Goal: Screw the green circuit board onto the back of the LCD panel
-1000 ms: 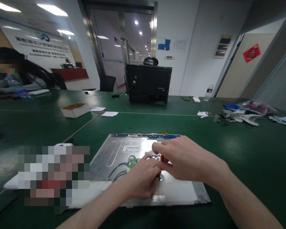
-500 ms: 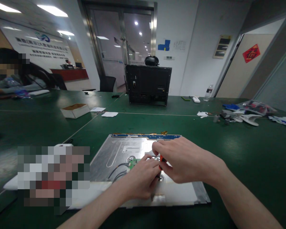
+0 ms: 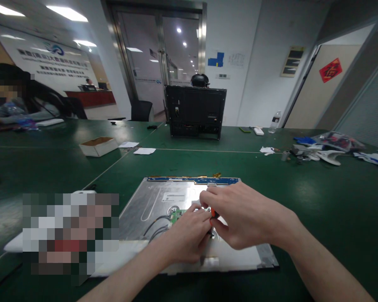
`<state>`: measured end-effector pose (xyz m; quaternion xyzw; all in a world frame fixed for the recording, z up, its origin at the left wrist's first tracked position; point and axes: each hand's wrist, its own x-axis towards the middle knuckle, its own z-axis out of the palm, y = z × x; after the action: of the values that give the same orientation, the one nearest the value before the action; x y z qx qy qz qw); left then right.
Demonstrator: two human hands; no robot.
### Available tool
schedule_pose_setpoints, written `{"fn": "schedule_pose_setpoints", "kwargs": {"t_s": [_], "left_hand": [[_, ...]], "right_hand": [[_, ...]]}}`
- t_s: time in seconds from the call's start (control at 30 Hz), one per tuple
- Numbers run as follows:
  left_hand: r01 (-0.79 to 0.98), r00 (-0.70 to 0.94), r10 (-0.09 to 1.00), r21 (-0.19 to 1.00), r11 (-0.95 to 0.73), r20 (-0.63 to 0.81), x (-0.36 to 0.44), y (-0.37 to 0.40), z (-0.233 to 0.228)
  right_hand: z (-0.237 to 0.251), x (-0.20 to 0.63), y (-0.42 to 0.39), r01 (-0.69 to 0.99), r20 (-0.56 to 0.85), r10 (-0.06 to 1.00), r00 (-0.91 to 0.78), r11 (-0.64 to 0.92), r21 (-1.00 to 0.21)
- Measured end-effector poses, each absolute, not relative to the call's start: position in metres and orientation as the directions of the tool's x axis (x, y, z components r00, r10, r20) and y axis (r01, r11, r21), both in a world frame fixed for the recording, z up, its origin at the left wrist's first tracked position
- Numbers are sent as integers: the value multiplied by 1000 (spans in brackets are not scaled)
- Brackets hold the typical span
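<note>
Screwdriver (image 3: 212, 214), of which only a bit of orange-red handle is showing, is sitting pinched between my two hands over the middle of the metal back of a display panel (image 3: 157, 197), which is lying flat on the green worktop (image 3: 318, 201) just in front of me. My right hand (image 3: 245, 216) is curling over the handle from the right, its fingers (image 3: 208, 196) closing around it, and my left hand (image 3: 187, 237) is pressing in from the lower left with its fingers bunched tight against the tool's lower part, touching the right hand. Just left of my left fingers a small green circuit board (image 3: 175, 214) with dark cables (image 3: 156, 224) is resting on the panel, and a blue strip (image 3: 192, 180) is running along the panel's far edge. Well beyond, a black monitor housing (image 3: 195, 111) is standing upright on the worktop, a small open cardboard box (image 3: 98, 145) is lying off to the left, a water bottle (image 3: 274, 121) is standing at the far right, and another person is sitting at the far left.
</note>
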<state>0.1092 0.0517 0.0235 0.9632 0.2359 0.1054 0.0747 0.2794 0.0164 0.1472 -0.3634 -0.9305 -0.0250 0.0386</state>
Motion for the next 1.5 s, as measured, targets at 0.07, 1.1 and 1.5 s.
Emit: {"fn": "schedule_pose_setpoints", "kwargs": {"t_s": [0.07,1.1,1.5], "left_hand": [[431,870,463,194,-881,170,109,52,22],[445,863,477,198,-873,165,108,53,23],[456,862,483,181,-871,152,110,50,28]], "right_hand": [[147,280,16,672,67,670,-740,741,11],[143,279,24,717,76,714,-696,696,30],[142,276,21,783,92,778,-622,619,58]]}}
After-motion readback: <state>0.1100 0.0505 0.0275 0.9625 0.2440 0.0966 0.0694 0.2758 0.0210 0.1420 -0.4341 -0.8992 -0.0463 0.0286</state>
